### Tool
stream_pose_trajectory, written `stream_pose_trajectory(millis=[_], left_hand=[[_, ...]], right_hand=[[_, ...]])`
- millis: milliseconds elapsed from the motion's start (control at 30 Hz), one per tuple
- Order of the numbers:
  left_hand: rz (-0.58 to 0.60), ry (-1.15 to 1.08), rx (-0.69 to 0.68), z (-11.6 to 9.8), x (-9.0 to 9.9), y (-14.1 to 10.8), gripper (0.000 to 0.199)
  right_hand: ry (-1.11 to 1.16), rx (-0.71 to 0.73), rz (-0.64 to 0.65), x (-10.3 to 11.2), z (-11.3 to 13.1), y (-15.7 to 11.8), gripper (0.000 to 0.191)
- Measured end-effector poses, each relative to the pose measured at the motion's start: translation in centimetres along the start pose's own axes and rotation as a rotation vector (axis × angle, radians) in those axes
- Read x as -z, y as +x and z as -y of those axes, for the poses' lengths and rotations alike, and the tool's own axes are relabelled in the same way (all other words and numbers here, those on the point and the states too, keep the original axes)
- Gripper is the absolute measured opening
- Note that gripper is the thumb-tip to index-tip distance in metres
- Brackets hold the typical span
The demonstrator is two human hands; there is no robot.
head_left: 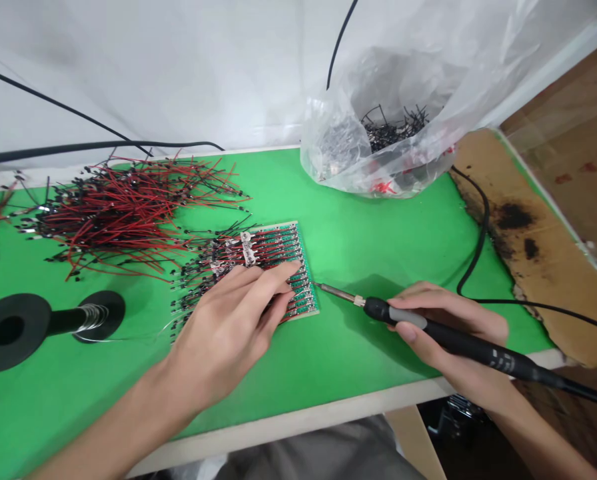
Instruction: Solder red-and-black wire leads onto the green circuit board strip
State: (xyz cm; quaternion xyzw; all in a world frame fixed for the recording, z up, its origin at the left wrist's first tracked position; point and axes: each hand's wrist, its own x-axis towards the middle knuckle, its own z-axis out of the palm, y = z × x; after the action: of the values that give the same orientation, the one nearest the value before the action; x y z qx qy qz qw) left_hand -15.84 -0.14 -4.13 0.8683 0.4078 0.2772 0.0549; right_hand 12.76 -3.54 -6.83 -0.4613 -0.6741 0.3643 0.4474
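A green circuit board (307,301) with rows of red and black wires lies mid-table. My left hand (238,310) rests over its lower part, the fingers pinched together close to the board's right side. Thin solder wire runs from a black spool (11,331) toward this hand; what lies between the fingertips is hidden. My right hand (443,320) holds a black soldering iron (458,339) like a pen. The iron's tip points left, close to the board's right edge. Whether tip and board touch is too small to tell.
A large pile of red and black wires (123,207) lies at the back left. At the back right stands a clear plastic bag (338,160) with dark wire pieces inside. Scorched cardboard (498,227) covers the right end of the green table (378,233). A black cable crosses there.
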Motion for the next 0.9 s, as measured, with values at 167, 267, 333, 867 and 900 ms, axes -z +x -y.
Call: stream_pose_trajectory(millis=[167,267,333,867,900], left_hand=[[0.007,-0.004,0.006,0.17,-0.06,-0.03,0.037],[0.006,-0.01,0.01,0.16,-0.04,-0.05,0.036],[0.006,-0.012,0.011,0.1,0.02,-0.08,0.035],[0.01,-0.015,0.01,0.08,0.03,-0.01,0.035],[0.011,-0.013,0.01,0.08,0.02,-0.02,0.035]], right_hand=[[0.004,-0.002,-0.003,0.03,-0.04,0.01,0.022],[-0.011,-0.005,0.002,0.1,-0.14,-0.06,0.023],[-0.014,-0.014,-0.003,0.17,-0.2,-0.13,0.023],[0.003,-0.04,0.023,0.32,-0.25,-0.25,0.025],[0.006,-0.045,0.015,0.32,-0.29,-0.3,0.025]])
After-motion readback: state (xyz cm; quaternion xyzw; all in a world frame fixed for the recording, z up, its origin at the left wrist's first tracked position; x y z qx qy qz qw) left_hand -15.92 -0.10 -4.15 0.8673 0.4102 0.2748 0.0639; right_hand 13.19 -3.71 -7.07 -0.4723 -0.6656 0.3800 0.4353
